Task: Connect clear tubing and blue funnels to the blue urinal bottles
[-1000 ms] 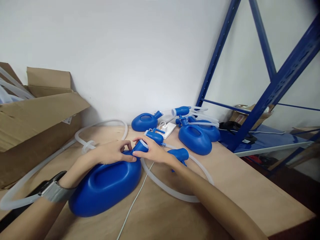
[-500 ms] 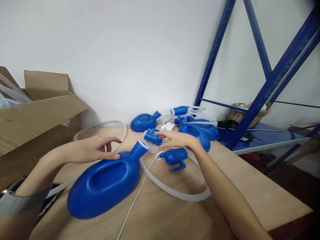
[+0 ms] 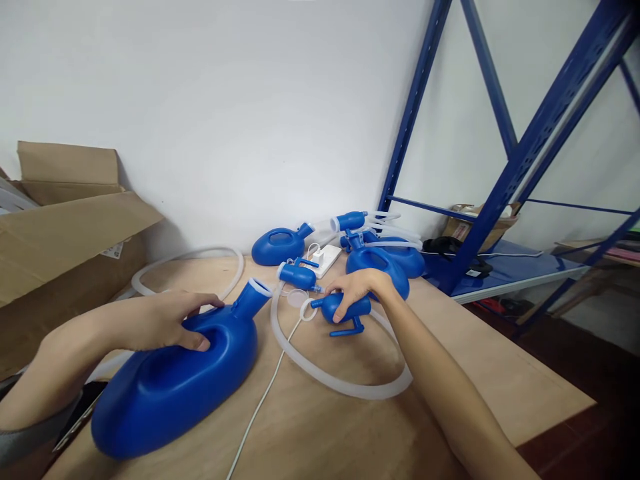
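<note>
Under your left hand (image 3: 165,320) the big blue bottle (image 3: 170,380) is smooth, glossy plastic that catches the light. The small blue cup (image 3: 345,309) in your right hand (image 3: 357,288) has the same shiny plastic look. The tube (image 3: 335,381) looping near it is milky, translucent soft plastic. Your desk (image 3: 450,373) is matt pale wood with fine grain. The box (image 3: 60,240) at far left is dull brown cardboard, and the rack (image 3: 480,220) at right is painted blue metal.

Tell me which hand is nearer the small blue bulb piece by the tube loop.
Right. The right hand is closed over the small blue bulb piece. The left hand rests on the large blue container, well to the bulb's left.
</note>
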Demonstrator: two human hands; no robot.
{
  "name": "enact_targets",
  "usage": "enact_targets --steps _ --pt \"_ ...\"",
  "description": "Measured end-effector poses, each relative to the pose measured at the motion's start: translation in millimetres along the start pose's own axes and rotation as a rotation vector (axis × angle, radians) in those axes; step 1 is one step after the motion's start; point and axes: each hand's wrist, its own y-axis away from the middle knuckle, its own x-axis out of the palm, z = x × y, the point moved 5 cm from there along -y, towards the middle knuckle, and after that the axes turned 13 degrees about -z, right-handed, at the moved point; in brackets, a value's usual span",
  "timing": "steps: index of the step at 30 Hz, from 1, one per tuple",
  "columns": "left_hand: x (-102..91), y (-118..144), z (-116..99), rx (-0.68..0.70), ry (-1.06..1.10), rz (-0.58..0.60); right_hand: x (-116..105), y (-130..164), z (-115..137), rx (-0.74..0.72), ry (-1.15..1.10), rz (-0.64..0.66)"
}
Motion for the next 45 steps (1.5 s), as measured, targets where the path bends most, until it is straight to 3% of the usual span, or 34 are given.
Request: enact_targets --steps 3,6,9,13,16,20,22,25,30,34,36,38,41,43,45 --pt "0.7 1 2 -0.011 -0.070 0.130 -18 22 9 -0.069 -0.045 -0.088" --pt "-10.4 -3 -16 0.040 -0.068 0.016 -39 49 25 -0.151 -0.114 -0.239" --pt "-13.0 -3 -43 0.102 -0.004 -0.006 -51 69 51 -0.281 -0.232 -0.396" --pt "-8.3 0 -75 0.250 0.132 -0.019 -49 78 92 -0.557 -0.473 -0.560" --pt "-6.0 -2 -85 0.319 0.211 -0.061 -39 75 119 -0.748 -0.726 -0.562" --pt "-16.4 -8 -78 0.221 0.409 -0.210 -34 68 131 -0.822 -0.924 -0.551" --pt "-23.2 -10 -72 0.138 0.507 -0.257 -35 65 128 -0.803 -0.844 -0.549" --pt "-34.4 -11 -64 0.049 0.652 -0.354 -31 55 112 -0.721 -0.516 -0.493" --pt "-42.4 -13 -51 -0.087 0.971 -0.529 8 1 68 -0.439 -0.006 -0.236" --pt "-30.6 -17 -46 -0.262 1.095 -0.452 38 -40 52 -0.400 0.192 -0.181" --pt "-27.0 -17 -48 -0.280 1.049 -0.409 39 -45 51 -0.435 0.207 -0.201" --pt "-29.0 -16 -52 -0.228 0.906 -0.436 27 -36 54 -0.475 0.112 -0.259" --pt "-35.1 -14 -62 -0.088 0.657 -0.518 -4 -6 67 -0.554 -0.229 -0.415" --pt "-34.3 -12 -69 -0.023 0.514 -0.513 -25 18 80 -0.647 -0.527 -0.542" --pt "-31.5 -10 -76 0.039 0.389 -0.487 -35 39 98 -0.753 -0.682 -0.643"
